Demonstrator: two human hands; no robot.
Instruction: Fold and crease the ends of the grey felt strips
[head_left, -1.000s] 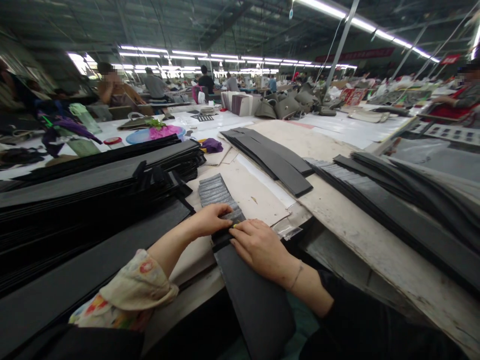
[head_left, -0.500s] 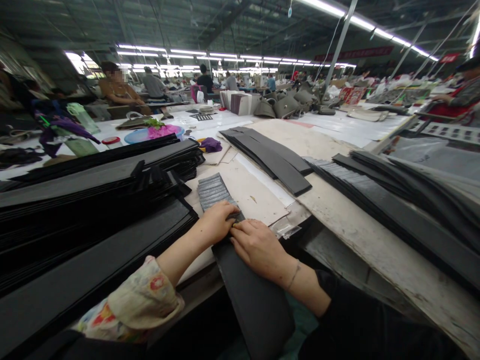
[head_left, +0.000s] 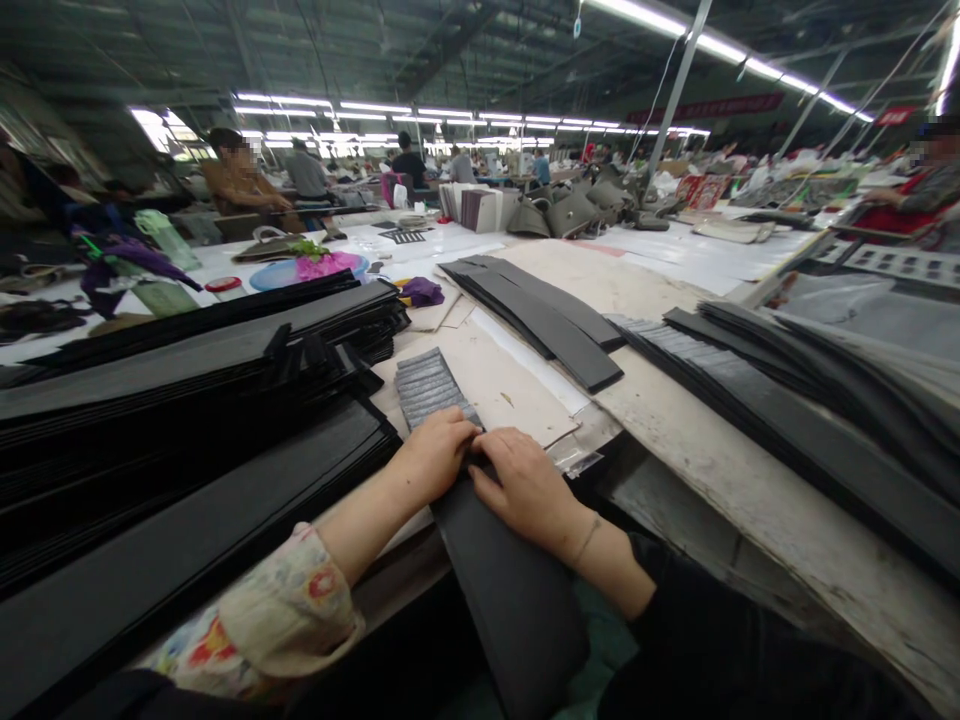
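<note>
A long dark grey strip (head_left: 510, 590) hangs over the table's near edge towards me. Beyond my hands lies a fan of overlapping strip ends (head_left: 433, 385), greyish and ribbed, on pale board. My left hand (head_left: 439, 450) is closed at the near end of this fan, its fingertips on the dark material. Touching or nearly touching it, my right hand (head_left: 525, 490) has its fingers bent over the top of the long strip. What lies between the fingertips is mostly hidden.
Tall piles of black strips (head_left: 187, 420) fill the left. More grey strips (head_left: 532, 310) lie ahead, and overlapping strips (head_left: 750, 390) stretch along the right. A purple cloth (head_left: 424, 291) and blue tray (head_left: 274, 274) sit farther back. People work in the background.
My right hand's fingers have drawn up and bent more, close to my left fingertips. My left hand has shifted slightly, and the hanging strip has moved a little to the right near its top.
</note>
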